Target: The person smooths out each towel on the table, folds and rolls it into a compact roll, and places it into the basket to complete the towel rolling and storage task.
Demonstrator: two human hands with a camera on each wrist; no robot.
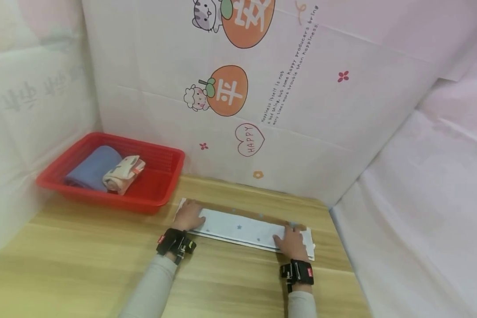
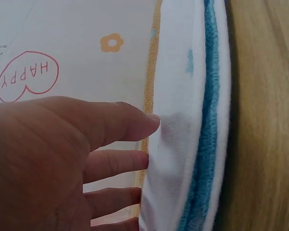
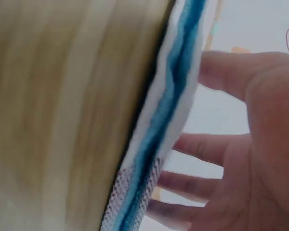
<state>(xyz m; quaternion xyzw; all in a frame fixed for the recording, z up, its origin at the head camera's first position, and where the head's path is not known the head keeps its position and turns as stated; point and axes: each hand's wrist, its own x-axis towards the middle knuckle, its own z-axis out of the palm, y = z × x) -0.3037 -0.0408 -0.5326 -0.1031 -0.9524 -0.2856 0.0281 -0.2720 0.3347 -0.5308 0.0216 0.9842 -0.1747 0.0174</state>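
Observation:
A white towel [image 1: 238, 227] with small blue stars lies folded into a long narrow strip across the wooden table. Its layered edge shows blue lining between white layers [image 2: 209, 96] in the left wrist view. My left hand [image 1: 188, 215] rests on the strip's left end, thumb and fingers fairly straight against the cloth. At the other end, my right hand [image 1: 292, 244] touches the towel with extended fingers [image 3: 202, 147]. A mustard-coloured part [image 2: 149, 91] of the cloth runs along the far side. The undersides of the fingertips are partly hidden.
A red plastic basket [image 1: 175, 176] stands at the back left, holding a rolled blue cloth [image 1: 93, 168] and a rolled cream-and-pink cloth [image 1: 123, 174]. Printed white sheeting [image 1: 302, 163] hangs behind the table [image 1: 230, 278] and at both sides.

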